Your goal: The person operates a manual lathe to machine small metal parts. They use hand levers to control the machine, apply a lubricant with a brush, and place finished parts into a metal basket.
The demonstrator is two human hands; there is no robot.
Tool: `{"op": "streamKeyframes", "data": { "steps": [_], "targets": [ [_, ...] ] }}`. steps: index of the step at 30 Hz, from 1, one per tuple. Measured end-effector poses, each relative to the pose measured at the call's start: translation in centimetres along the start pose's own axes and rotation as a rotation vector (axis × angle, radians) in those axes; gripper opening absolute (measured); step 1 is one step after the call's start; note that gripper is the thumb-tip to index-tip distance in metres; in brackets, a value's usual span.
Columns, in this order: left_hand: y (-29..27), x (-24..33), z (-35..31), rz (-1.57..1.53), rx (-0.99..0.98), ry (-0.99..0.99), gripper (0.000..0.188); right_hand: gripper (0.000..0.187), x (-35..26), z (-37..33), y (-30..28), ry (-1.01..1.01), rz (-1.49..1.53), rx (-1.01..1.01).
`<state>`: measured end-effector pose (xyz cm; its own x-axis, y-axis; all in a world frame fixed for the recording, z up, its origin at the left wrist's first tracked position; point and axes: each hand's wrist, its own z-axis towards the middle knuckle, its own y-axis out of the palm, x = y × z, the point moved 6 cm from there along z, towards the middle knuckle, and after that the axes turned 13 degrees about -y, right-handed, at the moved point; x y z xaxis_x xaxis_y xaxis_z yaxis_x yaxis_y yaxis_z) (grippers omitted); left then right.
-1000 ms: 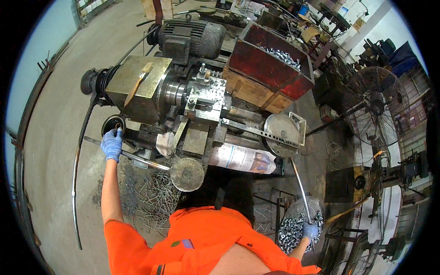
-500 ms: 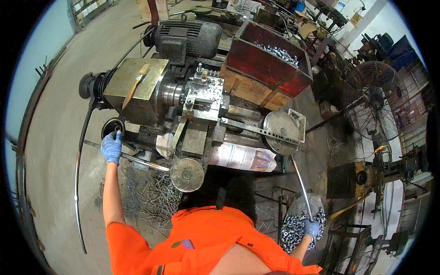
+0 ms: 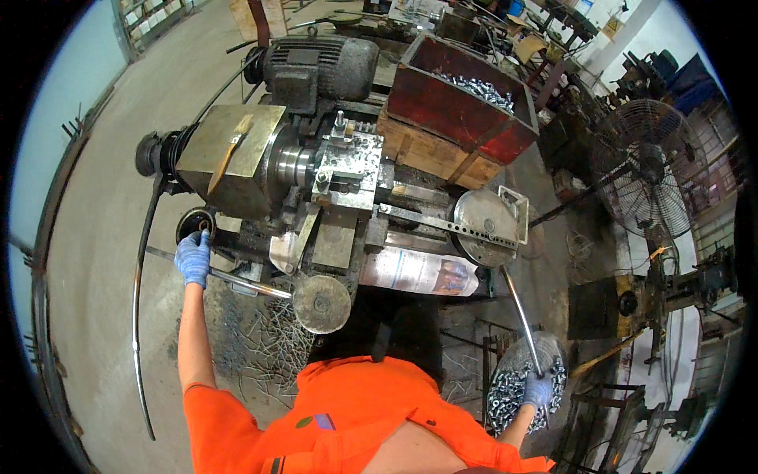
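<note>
My left hand, in a blue knitted glove, has its fingers closed over the near rim of a black round hollow part at the left of the lathe-like machine. The dark inside of that part shows above my fingertips. A steel rod passes beside this hand toward a round metal disc. On the right, my gloved right hand is wrapped round the lower end of a long steel lever. The lever slants up to a large round plate. Behind this hand sits a basket of shiny metal pieces.
A brush lies on the machine's headstock, beside an electric motor. A red box holds small metal parts. Metal shavings cover the floor below. A large fan stands at right.
The view has shifted very slightly. Both hands keep nearly the same places on the black part and the lever, and the machine looks unchanged.
</note>
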<state>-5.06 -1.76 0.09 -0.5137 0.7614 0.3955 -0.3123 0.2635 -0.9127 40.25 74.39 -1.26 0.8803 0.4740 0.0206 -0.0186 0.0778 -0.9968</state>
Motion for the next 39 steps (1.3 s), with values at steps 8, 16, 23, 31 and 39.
{"op": "streamKeyframes", "data": {
  "steps": [8, 16, 23, 31, 39],
  "targets": [
    [0.2, -0.3, 0.6, 0.071, 0.024, -0.003, 0.036, 0.04, -11.3, 5.7, -0.2, -0.431, -0.295, 0.158],
    [1.9, -1.5, 1.1, 0.129, -0.064, -0.061, 0.037, 0.041, -12.6, 20.1, 0.6, -0.347, -0.325, 0.062],
    [1.4, 0.7, -0.1, 0.143, -0.02, -0.02, 0.037, 0.046, -21.3, 29.3, 0.2, -0.338, -0.4, 0.023],
    [0.9, -1.1, -1.2, -0.321, -0.038, -0.013, 0.034, 0.066, -26.5, 23.1, 0.2, -0.591, -0.185, 0.228],
    [2.9, -13.5, -3.2, -0.983, 0.14, -0.386, 0.03, 0.062, -18.1, 12.7, 3.7, -0.604, 0.171, 0.137]
  ]
}}
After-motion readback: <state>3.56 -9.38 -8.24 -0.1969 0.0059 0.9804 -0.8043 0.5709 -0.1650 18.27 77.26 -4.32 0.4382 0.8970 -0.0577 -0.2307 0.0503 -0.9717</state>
